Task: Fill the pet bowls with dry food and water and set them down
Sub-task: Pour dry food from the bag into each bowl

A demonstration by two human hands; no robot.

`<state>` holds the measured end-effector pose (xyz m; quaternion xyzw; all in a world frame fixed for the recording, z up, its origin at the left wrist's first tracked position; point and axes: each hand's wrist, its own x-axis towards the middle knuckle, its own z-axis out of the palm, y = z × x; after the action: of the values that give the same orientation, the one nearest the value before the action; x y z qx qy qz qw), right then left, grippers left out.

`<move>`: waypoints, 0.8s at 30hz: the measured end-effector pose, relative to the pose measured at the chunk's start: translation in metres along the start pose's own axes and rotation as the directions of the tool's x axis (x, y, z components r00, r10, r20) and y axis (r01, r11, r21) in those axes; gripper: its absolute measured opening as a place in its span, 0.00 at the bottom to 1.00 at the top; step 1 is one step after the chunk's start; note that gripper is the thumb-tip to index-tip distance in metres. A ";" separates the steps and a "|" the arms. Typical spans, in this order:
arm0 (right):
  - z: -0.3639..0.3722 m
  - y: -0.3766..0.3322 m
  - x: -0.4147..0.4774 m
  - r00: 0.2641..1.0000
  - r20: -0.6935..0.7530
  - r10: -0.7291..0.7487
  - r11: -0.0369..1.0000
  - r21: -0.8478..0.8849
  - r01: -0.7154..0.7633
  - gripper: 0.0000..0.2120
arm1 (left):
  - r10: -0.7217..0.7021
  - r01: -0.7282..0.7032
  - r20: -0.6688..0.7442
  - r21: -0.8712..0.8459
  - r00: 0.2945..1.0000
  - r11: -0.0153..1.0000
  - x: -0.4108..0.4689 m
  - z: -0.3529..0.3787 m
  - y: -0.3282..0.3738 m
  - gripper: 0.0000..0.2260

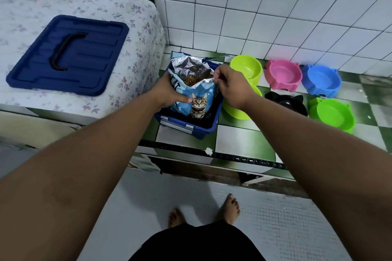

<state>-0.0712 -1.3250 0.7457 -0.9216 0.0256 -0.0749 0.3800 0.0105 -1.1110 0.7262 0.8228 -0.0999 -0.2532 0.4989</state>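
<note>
A blue cat-food bag (196,99) with a tabby cat picture stands open inside a blue plastic bin (203,128) on the tiled counter. Brown kibble (191,80) shows in its mouth. My left hand (167,93) grips the bag's left side, thumb on the front. My right hand (230,87) pinches the bag's torn top edge on the right. Empty bowls stand to the right: a lime green one (246,68), a pink one (283,74), a blue one (321,79), a black one (286,103), a green one (332,114), and another lime green one (235,110) partly behind my right wrist.
The bin's dark blue lid (67,55) lies on a flower-patterned cloth surface (135,27) at the left. A white tiled wall (275,6) backs the green-and-white checkered counter (239,144). My bare feet (232,207) stand on the pale floor below.
</note>
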 end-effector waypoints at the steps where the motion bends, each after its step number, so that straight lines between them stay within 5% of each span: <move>1: -0.001 -0.001 0.001 1.000 -0.014 0.004 1.000 0.015 -0.003 0.05 | 0.018 -0.018 -0.014 -0.001 1.000 1.000 0.000 -0.001 0.000 0.44; 16: -0.011 -0.016 0.004 0.991 -0.129 -0.018 0.987 0.154 0.038 0.03 | 0.127 -0.137 -0.149 -0.056 0.981 0.989 -0.006 -0.008 0.004 0.35; 24: -0.015 -0.020 0.000 0.994 -0.079 0.079 0.945 0.325 -0.049 0.25 | 0.127 -0.141 -0.128 -0.101 0.984 0.985 -0.014 -0.026 0.019 0.24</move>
<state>-0.0735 -1.3218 0.7705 -0.8415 0.0601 -0.1074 0.5261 0.0142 -1.0943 0.7568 0.7995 -0.1106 -0.1737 0.5643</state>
